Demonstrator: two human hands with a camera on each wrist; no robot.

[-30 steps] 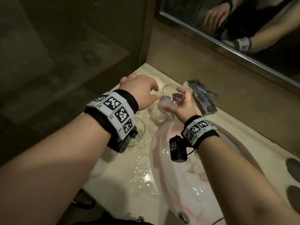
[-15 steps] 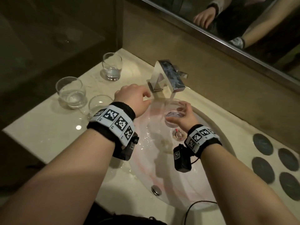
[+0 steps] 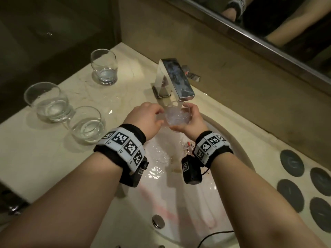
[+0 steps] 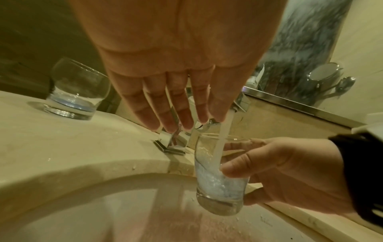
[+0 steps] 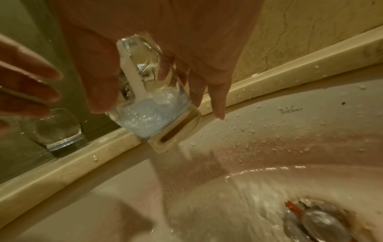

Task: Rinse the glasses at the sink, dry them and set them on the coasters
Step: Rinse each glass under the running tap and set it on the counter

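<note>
My right hand (image 3: 190,122) grips a clear glass (image 3: 177,115) (image 4: 219,180) (image 5: 153,111) under the chrome tap (image 3: 174,80). Water streams from the spout into the glass and foams inside it. My left hand (image 3: 146,119) (image 4: 178,101) hovers just left of the glass with straight fingers, holding nothing. Three more glasses with a little water stand on the counter at the left: one at the back (image 3: 104,67), one at the far left (image 3: 48,102), one nearest my left wrist (image 3: 86,125). Dark round coasters (image 3: 292,165) lie on the counter at the right.
The white basin (image 3: 179,203) is wet, with its drain (image 5: 315,221) below the glass and an overflow cap (image 3: 158,221) near the front. A mirror (image 3: 268,24) runs along the back wall. A dark glass partition (image 3: 53,33) borders the counter on the left.
The glass in my right hand has come up under the spout and water now runs into it. My left hand has moved in beside the glass.
</note>
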